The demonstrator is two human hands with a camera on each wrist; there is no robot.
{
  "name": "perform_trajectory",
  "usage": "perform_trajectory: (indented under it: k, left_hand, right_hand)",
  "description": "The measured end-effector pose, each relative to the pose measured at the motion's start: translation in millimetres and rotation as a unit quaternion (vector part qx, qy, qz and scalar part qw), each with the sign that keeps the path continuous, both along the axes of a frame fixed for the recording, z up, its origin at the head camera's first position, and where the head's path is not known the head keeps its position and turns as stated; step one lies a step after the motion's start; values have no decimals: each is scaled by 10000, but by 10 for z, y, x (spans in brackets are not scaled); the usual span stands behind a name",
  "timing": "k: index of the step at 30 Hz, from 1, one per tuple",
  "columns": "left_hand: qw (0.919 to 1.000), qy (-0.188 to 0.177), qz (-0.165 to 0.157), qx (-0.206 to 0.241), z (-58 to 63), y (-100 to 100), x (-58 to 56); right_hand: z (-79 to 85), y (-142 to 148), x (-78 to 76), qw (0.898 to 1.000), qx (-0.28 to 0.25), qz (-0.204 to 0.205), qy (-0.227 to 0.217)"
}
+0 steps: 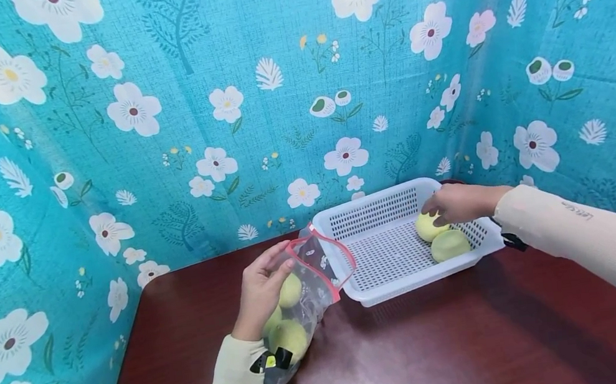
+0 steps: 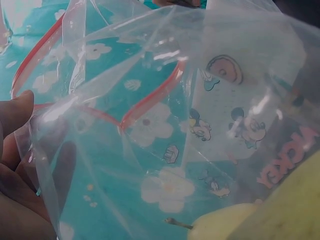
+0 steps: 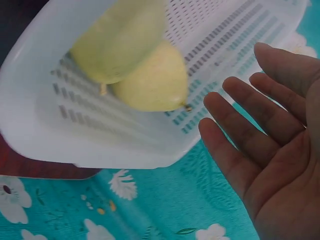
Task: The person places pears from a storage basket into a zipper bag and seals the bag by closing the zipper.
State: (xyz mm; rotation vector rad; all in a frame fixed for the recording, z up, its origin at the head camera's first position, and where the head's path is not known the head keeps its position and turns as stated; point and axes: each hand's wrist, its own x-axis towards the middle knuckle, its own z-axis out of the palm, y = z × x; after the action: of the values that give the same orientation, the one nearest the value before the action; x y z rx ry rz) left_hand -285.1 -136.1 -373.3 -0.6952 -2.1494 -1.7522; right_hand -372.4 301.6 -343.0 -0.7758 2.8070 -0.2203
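Observation:
A clear zip bag [image 1: 312, 295] with a red zip edge and cartoon prints lies on the table, holding several yellow-green pears [image 1: 288, 338]. My left hand [image 1: 259, 291] pinches the edge of its mouth, thumb outside and fingers seen through the plastic in the left wrist view. The mouth gapes toward a white plastic basket [image 1: 375, 294], whose near-left rim it meets or overlaps. Two pears, one yellow [image 3: 155, 80] and one greener [image 1: 450, 244], touch each other at the basket's right end. Above them my right hand [image 3: 270, 135] has its fingers spread, apart from the yellow pear in the right wrist view.
The dark red-brown table [image 1: 414, 343] carries the bag and the basket. A blue flowered cloth [image 1: 256, 128] hangs behind and along both sides. The basket's slotted walls rise around the two pears.

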Motion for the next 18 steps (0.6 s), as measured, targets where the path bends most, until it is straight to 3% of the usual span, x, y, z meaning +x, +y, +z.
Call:
perform_trajectory:
  k: [4, 12, 18]
  left_hand:
    - [9999, -1, 115, -51, -2, 8, 2]
    - [9997, 178, 11, -156, -23, -12, -16]
    - [9997, 84, 152, -198, 6, 8, -9]
  right_hand:
    - [-89, 107, -28, 9994, -14, -225, -249]
    - [-261, 160, -54, 9966, -41, -399, -723]
    - [-333, 179, -125, 9976, 86, -424, -531]
